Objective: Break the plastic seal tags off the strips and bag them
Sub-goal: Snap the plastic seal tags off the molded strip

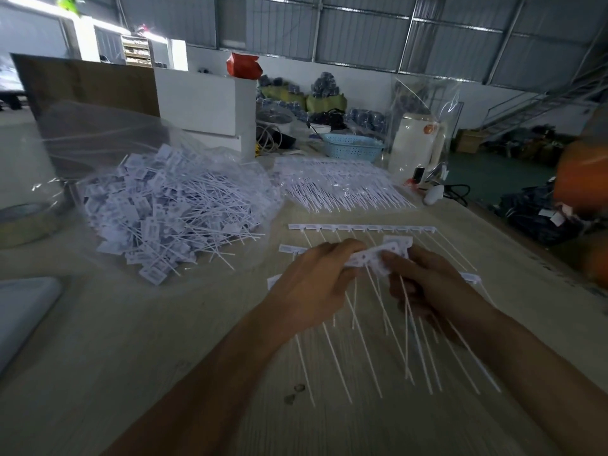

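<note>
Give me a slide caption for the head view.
Both hands grip a white plastic seal-tag strip beside the clear bag of loose tags.

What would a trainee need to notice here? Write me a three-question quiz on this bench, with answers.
1. True or false: both hands grip the same strip of tags.
2. Where does the pile of loose tags lie?
A. in the blue basket
B. on clear plastic left of the hands
C. on the roll of tape
3. Fill in: a full strip lies flat on the table, just ______ the hands.

Key
1. True: left hand and right hand hold it between them.
2. B
3. beyond
</note>
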### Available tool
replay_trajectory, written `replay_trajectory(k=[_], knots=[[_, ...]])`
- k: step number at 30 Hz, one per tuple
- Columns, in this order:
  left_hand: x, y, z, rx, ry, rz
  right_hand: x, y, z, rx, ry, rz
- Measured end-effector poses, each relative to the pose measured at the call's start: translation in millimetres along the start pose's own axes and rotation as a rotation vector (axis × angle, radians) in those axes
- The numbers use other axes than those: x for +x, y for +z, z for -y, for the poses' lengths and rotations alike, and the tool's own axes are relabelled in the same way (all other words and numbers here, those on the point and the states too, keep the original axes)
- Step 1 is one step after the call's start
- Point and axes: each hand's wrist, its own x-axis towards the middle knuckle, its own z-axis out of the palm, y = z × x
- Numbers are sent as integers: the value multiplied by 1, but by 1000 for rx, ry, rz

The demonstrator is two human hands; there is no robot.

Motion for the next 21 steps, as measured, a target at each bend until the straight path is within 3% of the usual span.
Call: replay_trajectory(k=[2, 4, 8, 10, 14, 15, 19, 21], knots=[[-1, -1, 0, 88, 38, -24, -1, 2, -1, 89, 13, 67], [-2, -2, -2, 144, 86, -47, -4, 6, 2, -46, -63, 64], [-2, 3, 3, 25, 57, 12, -5, -6, 8, -912, -524, -34], [-1, 6, 5, -40, 23, 56, -5, -12, 8, -1072, -643, -24], [3, 4, 2, -148, 9, 2, 0, -18, 1, -880, -507, -225], [3, 4, 1, -142, 23, -24, 1, -17, 0, -787, -419, -210], [1, 6, 0, -52, 86, -21, -5, 0, -2, -334, -121, 115], [0, 5, 2, -1, 100, -26, -6, 6, -4, -225, -90, 115]])
